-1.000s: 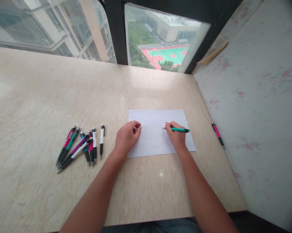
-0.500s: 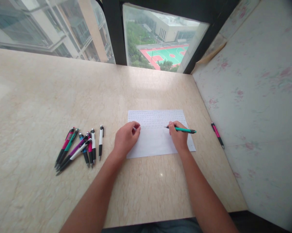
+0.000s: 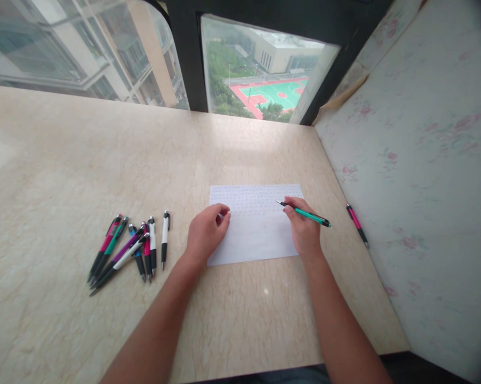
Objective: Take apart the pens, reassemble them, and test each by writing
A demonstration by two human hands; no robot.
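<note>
A white sheet of paper [image 3: 256,240] lies on the stone ledge with rows of small handwriting across its upper half. My right hand [image 3: 305,226] rests over the paper's right side and grips a green pen [image 3: 311,216] with a black grip. The pen's tip points left, near the right end of the written lines; whether it touches the sheet I cannot tell. On the paper's left edge lies my left hand [image 3: 207,232], its fingers curled in with thumb close to forefinger and nothing visible between them.
Left of my left arm lies a loose cluster of several pens [image 3: 120,250] in pink, green, purple, blue and white. A white pen [image 3: 165,240] lies just apart from them. By the papered wall [image 3: 432,186] at right is a pink pen [image 3: 357,224]. Windows [image 3: 264,74] border the far edge.
My right hand has shifted to the right with the green pen, whose tip is now slightly higher and farther right. My left hand stays in place. The view has tilted slightly.
</note>
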